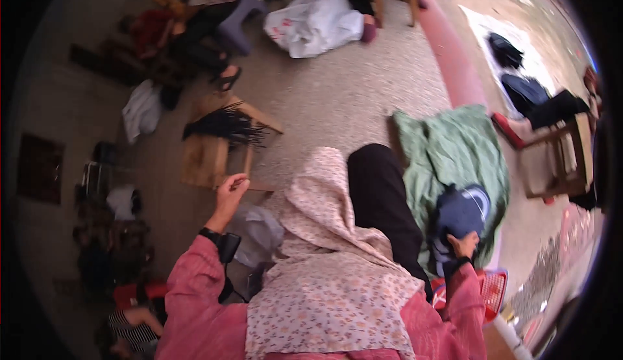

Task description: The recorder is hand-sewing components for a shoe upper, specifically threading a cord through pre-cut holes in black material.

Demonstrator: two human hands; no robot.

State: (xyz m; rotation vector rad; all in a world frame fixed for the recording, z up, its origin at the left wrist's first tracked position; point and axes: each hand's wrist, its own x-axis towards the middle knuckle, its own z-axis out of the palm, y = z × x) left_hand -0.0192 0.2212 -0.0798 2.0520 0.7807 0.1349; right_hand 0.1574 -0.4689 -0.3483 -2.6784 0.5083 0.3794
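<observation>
At the right, my right hand (463,244) is closed on the edge of a dark blue cap (458,212) with a pale curved line on it. The cap rests on a crumpled green cloth (415,140). My left hand (231,196) is raised at the left, its fingers curled together in a pinch. Whatever is between them, if anything, is too small to make out. Just beyond that hand, a bundle of thin black strips (226,125) lies on a wooden stool (202,159).
A red plastic basket (494,293) stands beside my right forearm. A clear plastic bag (256,235) is below my left hand. Farther off are a white sack (313,25), a person on a purple plastic stool (241,19), and another person's red shoe (507,129) at the right.
</observation>
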